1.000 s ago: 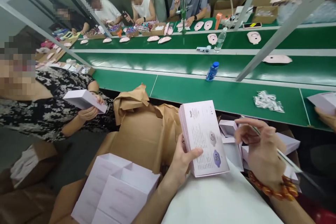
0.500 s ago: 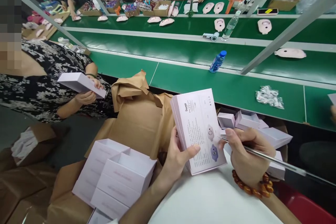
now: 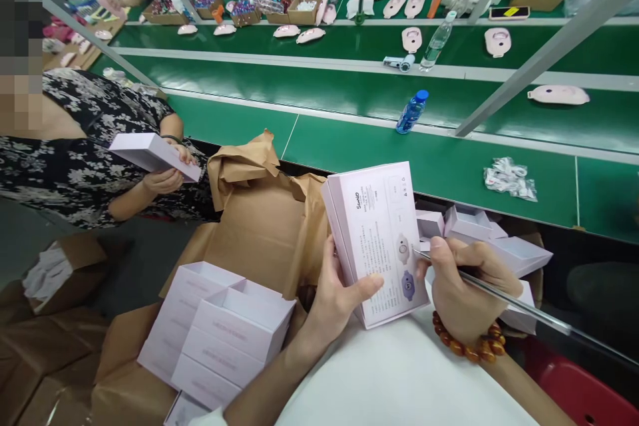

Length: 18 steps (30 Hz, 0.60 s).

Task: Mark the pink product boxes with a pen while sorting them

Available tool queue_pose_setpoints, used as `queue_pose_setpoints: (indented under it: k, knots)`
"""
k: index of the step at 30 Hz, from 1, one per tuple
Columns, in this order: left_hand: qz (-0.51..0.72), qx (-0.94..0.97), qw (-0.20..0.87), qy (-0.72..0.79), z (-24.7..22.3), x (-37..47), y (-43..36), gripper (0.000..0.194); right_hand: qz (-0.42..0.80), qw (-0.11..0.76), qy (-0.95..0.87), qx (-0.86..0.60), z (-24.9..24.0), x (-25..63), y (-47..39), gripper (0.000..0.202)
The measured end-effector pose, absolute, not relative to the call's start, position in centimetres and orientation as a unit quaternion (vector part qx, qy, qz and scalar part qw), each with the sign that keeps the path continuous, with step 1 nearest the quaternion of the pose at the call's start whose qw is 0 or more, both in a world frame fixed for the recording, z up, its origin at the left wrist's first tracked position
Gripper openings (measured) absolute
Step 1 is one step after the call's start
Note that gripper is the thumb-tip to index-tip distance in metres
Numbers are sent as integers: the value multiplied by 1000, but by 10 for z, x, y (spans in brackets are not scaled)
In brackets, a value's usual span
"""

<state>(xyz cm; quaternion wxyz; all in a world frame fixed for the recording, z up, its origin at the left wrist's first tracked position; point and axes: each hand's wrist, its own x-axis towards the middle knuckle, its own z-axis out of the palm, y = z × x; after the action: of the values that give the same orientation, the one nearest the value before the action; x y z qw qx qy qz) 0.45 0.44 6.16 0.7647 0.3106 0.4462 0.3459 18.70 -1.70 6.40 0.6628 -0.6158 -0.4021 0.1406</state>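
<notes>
My left hand grips a pale pink-white printed box from its lower left, thumb lying across the face. The box is tilted and its printed side, with text and two small watch-like pictures, faces me. In my right hand is a long, thin metal tool with a fine tip, pinched like a pen. Its tip is at the right part of the printed face, beside the upper picture; whether it touches cannot be made out. A beaded bracelet circles my right wrist.
An open carton at left has pale boxes stacked beside it. More box parts lie at right. Beyond, the green bench carries a blue bottle and a bag of small parts. A co-worker at left holds a white box.
The view has shifted slightly. The printed box and both hands keep nearly the same pose, with the tool's tip still near the upper picture. Across the bench, a co-worker's hands have moved.
</notes>
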Motion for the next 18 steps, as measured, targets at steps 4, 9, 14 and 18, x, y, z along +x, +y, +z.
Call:
queue_pose_setpoints:
  k: [4, 9, 14, 18]
  knots:
    - [344, 312, 764, 447, 61, 5, 4, 98, 127, 653, -413, -622, 64, 187, -19, 56]
    - [348, 309, 768, 439, 61, 6, 3, 93, 115, 644, -424, -627, 59, 188, -23, 52]
    - [341, 313, 770, 440, 62, 5, 4, 92, 117, 641, -411, -638, 55, 187, -26, 53]
    - [342, 313, 771, 437, 62, 5, 4, 93, 121, 643, -398, -643, 56, 186, -27, 55]
